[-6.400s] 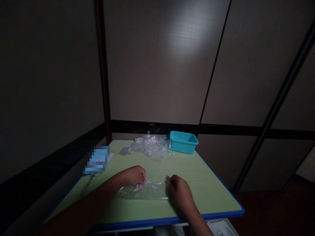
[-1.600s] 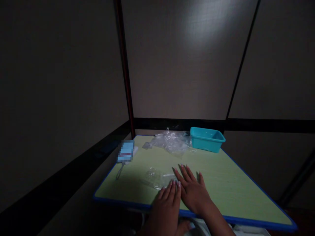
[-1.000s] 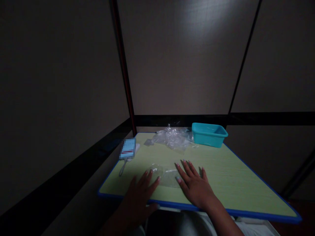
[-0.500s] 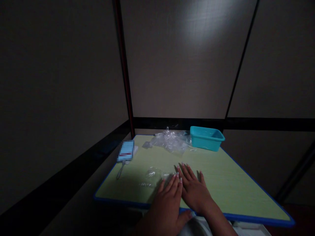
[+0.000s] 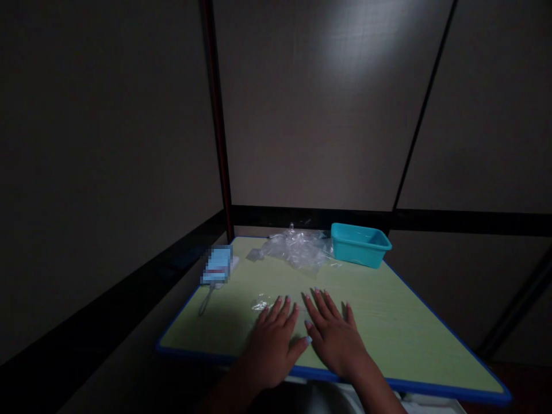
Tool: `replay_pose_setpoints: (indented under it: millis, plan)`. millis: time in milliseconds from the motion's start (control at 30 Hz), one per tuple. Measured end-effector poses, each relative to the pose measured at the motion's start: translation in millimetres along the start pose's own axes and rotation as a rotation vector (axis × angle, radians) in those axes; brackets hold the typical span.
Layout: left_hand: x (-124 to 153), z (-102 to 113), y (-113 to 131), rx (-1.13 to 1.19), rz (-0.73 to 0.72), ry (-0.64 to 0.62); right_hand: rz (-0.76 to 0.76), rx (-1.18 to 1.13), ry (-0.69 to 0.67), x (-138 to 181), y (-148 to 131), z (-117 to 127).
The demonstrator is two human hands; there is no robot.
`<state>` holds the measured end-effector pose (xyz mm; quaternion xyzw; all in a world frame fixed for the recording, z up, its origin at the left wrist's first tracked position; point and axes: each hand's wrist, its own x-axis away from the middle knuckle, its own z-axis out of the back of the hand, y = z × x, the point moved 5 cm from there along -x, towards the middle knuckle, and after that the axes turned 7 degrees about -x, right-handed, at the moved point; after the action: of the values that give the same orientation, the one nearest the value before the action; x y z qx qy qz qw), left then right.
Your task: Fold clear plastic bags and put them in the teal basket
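My left hand point(image 5: 276, 339) lies palm down near the table's front edge, fingers stretched out, on or over a clear plastic bag point(image 5: 261, 303). Only the bag's shiny far part shows beyond the fingertips; the rest is hidden or too transparent to follow. To the right, my right hand point(image 5: 334, 333) rests flat with its fingers spread. Its thumb and fingertips lie close to the bag's right side, and I cannot tell whether they touch it. Neither hand grips anything.
A crumpled heap of clear plastic bags point(image 5: 297, 247) lies at the back of the blue-edged table point(image 5: 414, 339). Right of it stands a turquoise plastic basket point(image 5: 360, 253). At the left edge is a phone-like device point(image 5: 218, 265), its screen blurred, with a strap point(image 5: 207, 300). Walls rise behind and left.
My left hand has slid left across the plastic bag, away from the right hand, covering more of it. The right hand stays almost in place. The view has shifted slightly.
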<state>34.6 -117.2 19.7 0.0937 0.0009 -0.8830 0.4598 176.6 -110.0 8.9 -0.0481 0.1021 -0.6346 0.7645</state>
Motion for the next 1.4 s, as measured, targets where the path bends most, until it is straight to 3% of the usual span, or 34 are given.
replay_pose_setpoints:
  millis: [233,400,500,633,733,800,933,1400]
  plan:
    - [7.6,-3.6,-48.6,-0.099,0.080,-0.004,0.002,-0.004,0.026,-0.1,0.3,0.3]
    - [10.7,-2.9,-73.0,-0.176,0.237,-0.008,-0.001,-0.012,0.015,0.1,-0.3,1.0]
    - [7.6,3.5,-54.0,-0.176,0.235,0.029,0.000,-0.009,0.013,0.4,-0.8,1.2]
    - [0.7,15.7,9.1,-0.044,0.054,0.083,0.011,0.014,-0.002,-1.6,0.0,-0.1]
    - [-5.9,16.2,49.2,0.076,-0.086,0.037,0.000,0.047,-0.083,-3.7,1.5,-2.9]
    - [-11.2,11.6,57.2,0.128,-0.082,-0.006,-0.013,0.063,-0.127,-3.8,2.3,-3.9]
    - [-17.1,-0.6,41.1,0.124,0.019,-0.060,0.024,0.047,-0.074,-1.9,0.9,-2.6]
    - [-5.5,-4.5,-45.6,-0.105,0.092,0.008,-0.004,-0.019,0.012,-0.4,0.5,-1.2]
